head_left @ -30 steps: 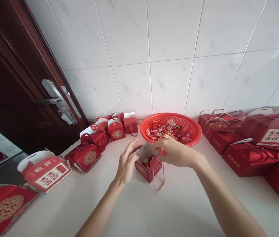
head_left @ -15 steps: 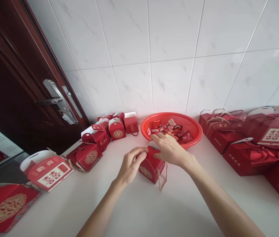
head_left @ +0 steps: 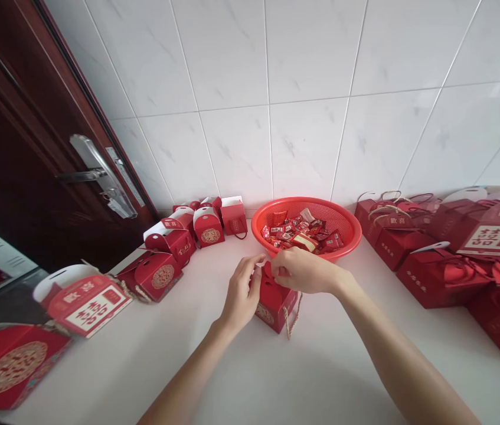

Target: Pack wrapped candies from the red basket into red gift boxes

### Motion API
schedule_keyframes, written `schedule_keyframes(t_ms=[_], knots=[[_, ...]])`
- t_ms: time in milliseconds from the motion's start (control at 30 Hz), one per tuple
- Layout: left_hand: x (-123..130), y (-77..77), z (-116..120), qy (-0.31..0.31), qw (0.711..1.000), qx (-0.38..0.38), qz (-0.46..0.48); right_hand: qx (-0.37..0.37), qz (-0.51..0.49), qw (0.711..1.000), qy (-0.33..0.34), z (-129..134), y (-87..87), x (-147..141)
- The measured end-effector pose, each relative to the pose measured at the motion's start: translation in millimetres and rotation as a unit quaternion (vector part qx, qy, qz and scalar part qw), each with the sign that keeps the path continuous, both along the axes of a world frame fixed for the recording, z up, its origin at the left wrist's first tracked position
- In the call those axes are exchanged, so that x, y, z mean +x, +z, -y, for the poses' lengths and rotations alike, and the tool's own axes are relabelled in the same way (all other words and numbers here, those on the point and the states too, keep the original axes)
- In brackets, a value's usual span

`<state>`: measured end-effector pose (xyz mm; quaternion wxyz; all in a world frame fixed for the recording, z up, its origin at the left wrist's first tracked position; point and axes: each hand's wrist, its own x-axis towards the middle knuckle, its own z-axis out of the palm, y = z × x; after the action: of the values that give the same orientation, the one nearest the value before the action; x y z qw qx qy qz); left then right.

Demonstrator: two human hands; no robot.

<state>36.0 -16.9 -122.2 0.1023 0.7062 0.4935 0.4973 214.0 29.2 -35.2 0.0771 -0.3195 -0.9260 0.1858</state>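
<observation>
A small red gift box point(head_left: 275, 300) with a gold round emblem and a twisted cord handle point(head_left: 291, 321) stands on the white table in front of me. My left hand point(head_left: 244, 289) grips its upper left side, fingers bent over the top and thumb against the near face. At the top flaps, my right hand point(head_left: 303, 270) is closed in a pinch; the fingertips are partly hidden. Just behind both hands sits a red plastic basket point(head_left: 350, 227) holding wrapped candies point(head_left: 305, 241). The upper edges of the box are mostly covered by my fingers.
Several red boxes point(head_left: 159, 274) line the left side of the white table point(head_left: 214, 366). More red boxes with cords point(head_left: 427, 277) are grouped on the right. A tiled wall point(head_left: 232, 71) rises behind, and a dark door with a metal handle point(head_left: 94, 171) is at the left.
My right hand has drawn its fingers in from a spread pose to a pinch at the box top. My left hand has shifted slightly right and up, and the pale flap is folded out of sight.
</observation>
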Motion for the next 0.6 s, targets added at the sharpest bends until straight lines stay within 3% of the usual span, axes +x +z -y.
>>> schedule_keyframes(t_ms=[367, 600], knots=[[4, 7.7, 5, -0.032, 0.992, -0.11, 0.05, -0.021, 0.022, 0.999, 0.014, 0, 3.3, 3], [1, 12.7, 3, -0.036, 0.978, -0.187, 0.09, -0.035, 0.021, 0.999, -0.035, 4, 22.1, 24]])
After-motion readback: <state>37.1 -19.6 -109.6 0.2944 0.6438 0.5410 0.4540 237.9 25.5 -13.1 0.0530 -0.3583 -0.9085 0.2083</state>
